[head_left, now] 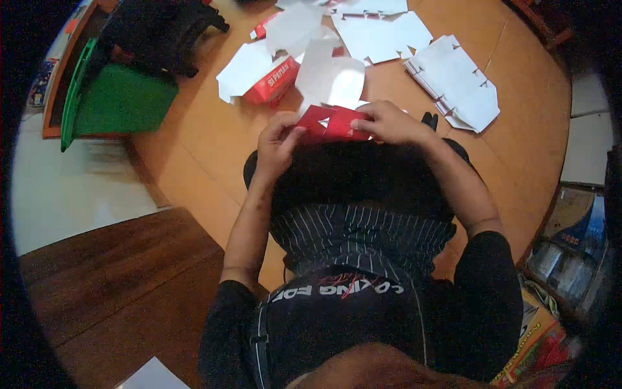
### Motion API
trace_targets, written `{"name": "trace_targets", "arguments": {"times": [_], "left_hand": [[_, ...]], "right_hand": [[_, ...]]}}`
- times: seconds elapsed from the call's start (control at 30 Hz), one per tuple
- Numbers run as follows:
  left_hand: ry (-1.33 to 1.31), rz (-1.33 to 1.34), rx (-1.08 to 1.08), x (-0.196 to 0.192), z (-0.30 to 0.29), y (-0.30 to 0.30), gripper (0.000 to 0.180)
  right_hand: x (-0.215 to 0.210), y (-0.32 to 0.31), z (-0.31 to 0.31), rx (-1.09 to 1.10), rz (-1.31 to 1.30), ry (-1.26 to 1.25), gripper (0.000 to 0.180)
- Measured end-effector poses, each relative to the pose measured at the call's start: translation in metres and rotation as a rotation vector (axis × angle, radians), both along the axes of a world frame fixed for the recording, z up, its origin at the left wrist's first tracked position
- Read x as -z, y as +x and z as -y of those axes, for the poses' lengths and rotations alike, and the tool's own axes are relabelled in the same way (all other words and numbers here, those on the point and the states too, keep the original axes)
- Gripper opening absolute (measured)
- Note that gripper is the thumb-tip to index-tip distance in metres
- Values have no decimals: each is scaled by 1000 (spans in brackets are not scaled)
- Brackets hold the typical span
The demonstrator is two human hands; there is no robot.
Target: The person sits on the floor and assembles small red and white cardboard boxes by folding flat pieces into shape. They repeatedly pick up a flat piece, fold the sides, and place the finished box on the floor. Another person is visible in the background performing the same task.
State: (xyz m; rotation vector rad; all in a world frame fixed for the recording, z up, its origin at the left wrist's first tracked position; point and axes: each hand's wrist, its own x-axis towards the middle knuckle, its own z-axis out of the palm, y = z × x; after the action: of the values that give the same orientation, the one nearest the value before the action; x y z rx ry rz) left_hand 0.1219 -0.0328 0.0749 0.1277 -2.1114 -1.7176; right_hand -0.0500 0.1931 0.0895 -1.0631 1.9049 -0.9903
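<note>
both forearms rose from the lower edge, bare below dark sleeves, elbows spread and wrists converging. the left hand [277,139] pinched the left end of the red carton piece [334,123], thumb on its near face and fingers curled behind. the right hand [389,122] gripped the right end of that piece, knuckles up, fingers folded over its far edge.

carton [334,123] on table [201,149], flat stack [457,81] right behind
</note>
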Motion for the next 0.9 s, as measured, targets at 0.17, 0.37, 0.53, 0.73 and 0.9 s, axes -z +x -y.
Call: {"name": "trace_targets", "arguments": {"times": [0.17, 0.37, 0.53, 0.73, 0.9], "left_hand": [[-163, -75, 108, -4, -1, 12, 16], [-107, 54, -148, -4, -40, 14, 20], [-442, -77, 9, -11, -40, 15, 20], [-655, -54, -127, 2, -65, 17, 18], [-702, -13, -60, 2, -71, 17, 21]], "right_hand": [[-44, 12, -4, 69, 281, 276, 32], [-24, 26, -11, 162, 429, 162, 36], [-25, 32, -19, 45, 380, 256, 33], [-29, 50, -14, -2, 11, 264, 25], [-17, 59, -19, 51, -183, 92, 18]]}}
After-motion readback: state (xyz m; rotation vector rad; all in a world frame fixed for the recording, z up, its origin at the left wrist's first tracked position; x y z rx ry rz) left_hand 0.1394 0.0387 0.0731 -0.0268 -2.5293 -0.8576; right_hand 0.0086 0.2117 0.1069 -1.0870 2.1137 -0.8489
